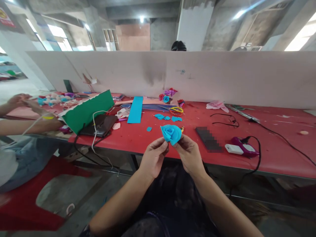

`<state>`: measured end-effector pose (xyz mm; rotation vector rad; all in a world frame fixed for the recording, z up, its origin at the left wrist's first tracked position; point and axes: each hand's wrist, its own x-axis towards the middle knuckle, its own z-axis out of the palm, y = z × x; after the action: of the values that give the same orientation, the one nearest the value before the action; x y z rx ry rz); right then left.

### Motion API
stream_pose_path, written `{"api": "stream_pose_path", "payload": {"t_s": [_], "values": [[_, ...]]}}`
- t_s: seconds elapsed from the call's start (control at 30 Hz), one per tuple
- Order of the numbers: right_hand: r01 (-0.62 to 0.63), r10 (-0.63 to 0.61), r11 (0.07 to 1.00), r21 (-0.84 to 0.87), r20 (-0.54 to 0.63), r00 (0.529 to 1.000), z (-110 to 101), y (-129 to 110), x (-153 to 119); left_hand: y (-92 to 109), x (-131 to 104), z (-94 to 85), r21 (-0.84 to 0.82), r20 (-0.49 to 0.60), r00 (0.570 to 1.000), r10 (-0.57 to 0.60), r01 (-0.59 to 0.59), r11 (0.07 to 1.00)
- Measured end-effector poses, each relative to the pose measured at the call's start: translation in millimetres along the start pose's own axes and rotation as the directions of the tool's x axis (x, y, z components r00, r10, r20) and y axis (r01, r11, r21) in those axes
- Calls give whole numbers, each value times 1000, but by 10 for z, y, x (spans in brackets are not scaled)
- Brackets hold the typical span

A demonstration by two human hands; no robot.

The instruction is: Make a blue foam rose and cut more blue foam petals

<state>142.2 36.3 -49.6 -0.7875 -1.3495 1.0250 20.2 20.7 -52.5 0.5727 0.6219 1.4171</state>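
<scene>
Fingertips (164, 144) of my left hand (153, 157) pinch the lower left edge of a bright blue, rose-shaped flower of layered, papery petals (171, 133), and my right hand (191, 154) pinches its lower right edge, so both hands are narrowed on it and neither is clearly nearer. It sits up between them, in front of my body, above the near edge of the red-topped table (195, 115). It looks wider than tall, its broad way running from left to right across the gap between my hands, with the coiled heart facing up and one pointed corner toward the left. What my curled fingers do behind it, I cannot tell.

Straight beyond the flower, loose flat blue petal pieces (176, 118) lie in a row from left to right; one single blue piece (149, 129) lies apart, nearer my left hand. Farther off stand yellow-handled scissors (176, 110) and, leftward, a long rectangular blue strip (135, 110), its long axis pointing away from me.
</scene>
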Motion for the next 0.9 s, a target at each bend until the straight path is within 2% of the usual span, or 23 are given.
{"api": "stream_pose_path", "payload": {"t_s": [0.17,0.43,0.63,0.9], "values": [[20,-19,999,-38,17,1000,-18,-16,-8,-18,-6,-10,-4,0,1000,-13,13,1000],[120,-117,966,-231,26,993,-37,-116,-26,-34,-17,-6,-3,2,1000,6,-6,1000],[145,-152,956,-256,-7,988,-17,-125,-76,-62,-9,-15,-4,-16,999,35,-35,999],[169,-185,944,-285,-29,982,12,-142,-102,-83,-17,-28,36,35,996,79,-80,996]]}}
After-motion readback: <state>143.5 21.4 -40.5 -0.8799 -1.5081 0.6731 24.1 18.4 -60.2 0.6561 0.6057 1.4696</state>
